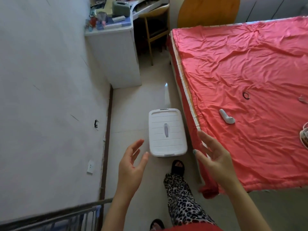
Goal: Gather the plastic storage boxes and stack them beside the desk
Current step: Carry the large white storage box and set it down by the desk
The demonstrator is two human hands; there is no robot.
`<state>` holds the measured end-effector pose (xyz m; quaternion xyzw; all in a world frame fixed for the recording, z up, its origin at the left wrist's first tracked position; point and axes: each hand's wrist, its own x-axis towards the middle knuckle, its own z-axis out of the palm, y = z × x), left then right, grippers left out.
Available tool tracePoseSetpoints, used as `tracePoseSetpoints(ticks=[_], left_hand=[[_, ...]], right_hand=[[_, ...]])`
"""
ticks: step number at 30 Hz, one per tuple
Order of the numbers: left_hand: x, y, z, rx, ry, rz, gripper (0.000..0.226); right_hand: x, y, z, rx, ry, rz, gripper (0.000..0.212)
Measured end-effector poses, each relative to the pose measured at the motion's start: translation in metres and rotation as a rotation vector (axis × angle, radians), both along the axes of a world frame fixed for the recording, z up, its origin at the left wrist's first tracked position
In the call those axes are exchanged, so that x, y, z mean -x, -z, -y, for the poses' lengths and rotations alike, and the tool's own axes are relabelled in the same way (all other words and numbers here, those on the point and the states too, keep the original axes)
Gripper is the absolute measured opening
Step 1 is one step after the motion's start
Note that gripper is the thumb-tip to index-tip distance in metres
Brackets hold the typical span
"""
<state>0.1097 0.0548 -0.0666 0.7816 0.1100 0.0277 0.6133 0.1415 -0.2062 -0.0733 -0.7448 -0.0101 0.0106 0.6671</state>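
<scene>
On the floor, in the narrow strip between the wall and the long edge of the bed [250, 67], sits one white plastic storage box [167, 132] with its lid on, a recessed handle [166, 130] running down the middle of the lid. Its right side lies just beside the hanging edge of the red bedspread. The desk [115, 52] stands well apart from it, at the far end of the same strip, against the wall.

Both hands hover above the near end of the box, apart from it and holding nothing. The left hand [131, 165] has its fingers [137, 147] spread and loosely curved, just beside the box's near left corner. The right hand [215, 155] mirrors it on the other side, palm turned inward, fingers [204, 139] open, over the edge of the bed near the box's right flank. The box lies between the two palms and a little ahead of them.

Judging by its look, the box is rigid moulded plastic with smooth, rather slippery walls; whether it is full or empty cannot be told with the lid shut, so its weight is unknown. The lid handle offers a one-handed lift, though a lid that is only clipped might come away. Gripping under the rim on both long sides, one hand each, seems the safer hold
</scene>
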Motion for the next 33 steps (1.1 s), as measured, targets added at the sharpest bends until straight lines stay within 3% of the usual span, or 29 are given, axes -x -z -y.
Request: tracePoseSetpoints(ticks=[15, 33], left_hand=[[-0.209, 0.031, 0.026, 0.046, -0.129, -0.104, 0.037], [-0.312, 0.179, 0.032, 0.090, -0.127, -0.329, 0.038]], right_hand=[[-0.217, 0.041, 0.016, 0.152, -0.158, -0.138, 0.060], [-0.309, 0.176, -0.010, 0.237, -0.048, -0.370, 0.064]])
